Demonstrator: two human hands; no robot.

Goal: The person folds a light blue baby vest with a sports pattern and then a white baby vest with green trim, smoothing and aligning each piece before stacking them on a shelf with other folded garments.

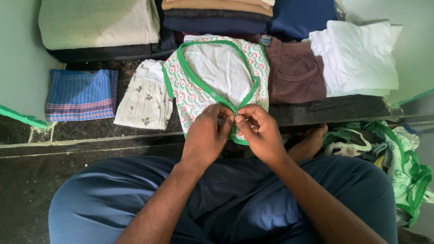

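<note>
a: what's being handled there?

b: a small printed garment (203,81) with green trim, white with red and green swirls. it lies flat on the dark ledge (334,110) just beyond the hands, neckline open toward the far side.

a: and the hands?

b: both meet at its front edge, near the lower hem. the left hand (205,135) has its fingers curled and pinched on the green trim, and the right hand (257,131) pinches the same trim from the other side, fingertips nearly touching the left's. both closed on the cloth.

a: what's around them?

b: just left of the left hand, a folded cream cloth with small flowers (144,97), and further left a folded blue checked cloth (81,95). beyond the right hand, a folded brown garment (294,72), touching the printed one, and past it to the right a folded white stack (357,56). further back, more folded piles, cream, tan, navy.

a: anything nearer the person?

b: to the right of the right hand, lower down, a loose heap of green-trimmed clothes (393,153). a bare foot (309,142) shows right by the right wrist, and blue trousers (113,199) cover the lap beneath the arms.
</note>
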